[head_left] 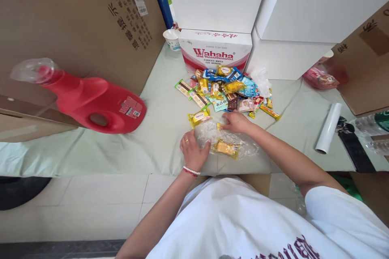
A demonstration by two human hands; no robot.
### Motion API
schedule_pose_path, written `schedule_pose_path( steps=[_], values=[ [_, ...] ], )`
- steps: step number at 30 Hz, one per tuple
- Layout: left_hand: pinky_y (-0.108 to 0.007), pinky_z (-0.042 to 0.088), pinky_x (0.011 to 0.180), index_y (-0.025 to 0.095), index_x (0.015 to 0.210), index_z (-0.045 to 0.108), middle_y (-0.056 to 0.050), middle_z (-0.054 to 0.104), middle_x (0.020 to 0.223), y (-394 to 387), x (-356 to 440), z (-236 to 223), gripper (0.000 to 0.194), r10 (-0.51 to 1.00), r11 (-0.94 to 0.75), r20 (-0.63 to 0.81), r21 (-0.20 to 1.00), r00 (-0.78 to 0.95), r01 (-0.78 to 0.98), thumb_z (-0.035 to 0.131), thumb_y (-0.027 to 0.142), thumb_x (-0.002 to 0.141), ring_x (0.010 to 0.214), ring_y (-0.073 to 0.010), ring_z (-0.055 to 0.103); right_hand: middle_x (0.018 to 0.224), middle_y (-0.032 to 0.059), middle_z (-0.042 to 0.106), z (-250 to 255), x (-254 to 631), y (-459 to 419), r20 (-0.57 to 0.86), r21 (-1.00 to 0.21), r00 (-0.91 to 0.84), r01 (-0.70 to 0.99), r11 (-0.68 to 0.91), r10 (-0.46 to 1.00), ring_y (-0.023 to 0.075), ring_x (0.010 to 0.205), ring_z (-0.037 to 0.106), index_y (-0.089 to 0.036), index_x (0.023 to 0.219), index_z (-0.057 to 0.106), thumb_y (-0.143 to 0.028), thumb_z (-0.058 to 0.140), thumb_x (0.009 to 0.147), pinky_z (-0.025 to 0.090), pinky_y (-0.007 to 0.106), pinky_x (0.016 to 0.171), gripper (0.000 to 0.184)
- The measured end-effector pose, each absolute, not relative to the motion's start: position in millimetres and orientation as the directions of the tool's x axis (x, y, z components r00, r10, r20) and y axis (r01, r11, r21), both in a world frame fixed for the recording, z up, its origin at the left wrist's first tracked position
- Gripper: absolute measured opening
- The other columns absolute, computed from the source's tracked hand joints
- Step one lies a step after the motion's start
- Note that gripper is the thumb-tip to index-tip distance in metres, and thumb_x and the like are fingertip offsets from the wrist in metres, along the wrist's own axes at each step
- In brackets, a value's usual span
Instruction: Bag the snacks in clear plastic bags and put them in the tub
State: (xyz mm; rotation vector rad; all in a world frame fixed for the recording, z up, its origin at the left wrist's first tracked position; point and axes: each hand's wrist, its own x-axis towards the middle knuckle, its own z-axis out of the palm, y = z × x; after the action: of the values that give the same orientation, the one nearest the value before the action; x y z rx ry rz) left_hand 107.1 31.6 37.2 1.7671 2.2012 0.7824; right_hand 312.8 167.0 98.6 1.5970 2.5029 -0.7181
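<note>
A crumpled clear plastic bag [206, 134] lies on the cloth between my two hands. My left hand [193, 151] rests at the bag's left edge, thumb and fingers apart. My right hand [234, 122] reaches over the bag's far side, its thumb apart from the fingers and close to a small yellow bit of wrapper [219, 126]. A yellow-wrapped snack cake [226, 148] sits on or in the bag; I cannot tell which. Just beyond my left hand is another yellow-wrapped snack cake [199, 117]. Past my right hand spreads a pile of packaged snacks [232, 101].
Behind the pile stands a Wahaha carton [215, 50], with a paper cup [172, 39] beside it. A large red jug [100, 103] is on the left, before a cardboard box [75, 16]. To the right are a white roll [328, 128] and plastic bottles [369, 124].
</note>
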Motion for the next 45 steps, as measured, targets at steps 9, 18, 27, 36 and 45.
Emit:
schedule_pose_path(
  steps=[9,18,27,36,45],
  values=[
    [-0.046,0.041,0.092,0.013,0.143,0.049,-0.013,0.072,0.102,62.3,123.2,40.5,0.069,0.983,0.181,-0.057,0.481,-0.175,0.858,0.07,0.041,0.083,0.111,-0.0345,0.057,0.097,0.009,0.069,123.7,310.7,111.8,-0.214,-0.299,-0.615,0.781,0.549,0.759,0.0204,0.089,0.061,-0.019,0.11,0.072,-0.02,0.051,0.098,0.039,0.027,0.073,0.025],
    [-0.03,0.046,0.075,0.02,0.08,0.072,-0.003,0.068,0.077,56.4,75.3,57.0,0.01,0.99,0.103,-0.14,0.792,0.016,0.602,0.063,0.023,0.082,0.077,-0.0187,0.061,0.114,0.0124,0.059,91.5,313.7,23.8,-0.249,-0.206,-0.68,0.733,0.648,0.69,0.0273,0.104,0.055,-0.029,0.148,0.053,-0.01,0.053,0.093,0.047,0.032,0.078,0.058],
    [-0.031,0.05,0.083,0.022,0.1,0.075,-0.006,0.074,0.099,28.9,151.6,68.2,0.028,0.986,0.043,-0.137,0.768,0.099,0.639,0.047,0.022,0.096,0.092,-0.0204,0.068,0.115,0.0107,0.064,67.0,339.0,7.4,0.067,-0.688,-0.508,0.6,0.409,0.859,0.0235,0.104,0.059,-0.025,0.136,0.059,-0.022,0.049,0.099,0.052,0.039,0.091,0.038],
    [-0.045,0.045,0.095,0.019,0.121,0.064,-0.014,0.061,0.12,32.3,161.8,58.4,0.046,0.996,0.09,-0.057,0.456,-0.072,0.885,0.072,0.047,0.086,0.116,-0.0332,0.054,0.122,0.0182,0.055,52.8,367.9,3.2,0.114,-0.342,0.033,0.94,0.008,0.993,0.0345,0.113,0.053,-0.02,0.101,0.073,-0.03,0.062,0.092,0.048,0.05,0.094,0.017],
    [-0.036,0.048,0.076,0.02,0.1,0.055,-0.013,0.06,0.106,22.6,189.0,83.7,0.015,0.999,-0.003,-0.031,0.532,0.023,0.847,0.057,0.032,0.091,0.097,-0.0273,0.06,0.11,0.0088,0.069,81.9,330.4,9.2,-0.001,-0.886,-0.111,0.461,0.051,0.994,0.0225,0.102,0.065,-0.023,0.114,0.065,-0.035,0.046,0.1,0.054,0.036,0.09,0.026]
  ],
)
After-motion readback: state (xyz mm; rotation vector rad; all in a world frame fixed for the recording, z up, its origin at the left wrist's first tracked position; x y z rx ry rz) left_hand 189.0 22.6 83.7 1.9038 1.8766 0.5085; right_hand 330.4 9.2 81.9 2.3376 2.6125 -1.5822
